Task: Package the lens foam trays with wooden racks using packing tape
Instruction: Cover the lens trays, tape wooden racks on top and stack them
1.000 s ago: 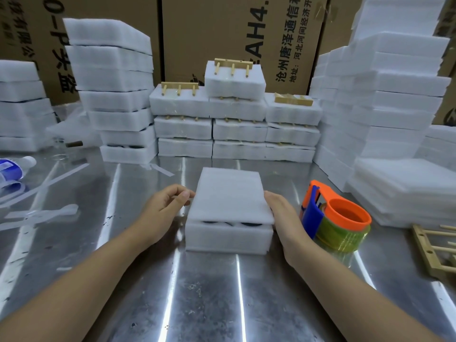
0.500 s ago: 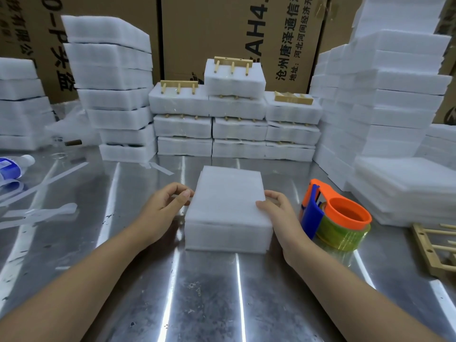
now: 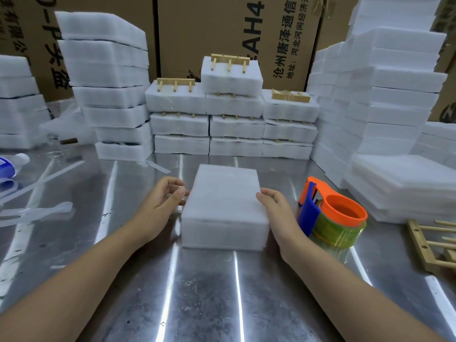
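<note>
The lens foam tray [image 3: 223, 206] in hand sits in the middle of the metal table [image 3: 197, 292], right in front of the person. It is a white block with a seam along its front face, so a cover layer appears to lie flush on a lower one. The left hand [image 3: 160, 206] is at its left edge with fingers loosely curled and the thumb tip touching the top layer; whether it pinches the foam or only steadies it cannot be told. The right hand [image 3: 278, 213] lies against the right side with fairly straight fingers and the thumb at the upper edge, pressing rather than clutching. No rack and no tape show on this block, so its packaging looks barely begun: squared up, but not yet bound. The tape dispenser [image 3: 333, 213] stands untouched just beside the right hand, and a loose wooden rack [image 3: 429, 243] lies further right at the table edge. Behind the block, finished bundles [image 3: 232, 119] are stacked in rows, several with a rack [image 3: 229, 61] strapped on top, which suggests much work already done. Tall loose foam stacks [image 3: 394, 82] on either side suggest plenty remains.
</note>
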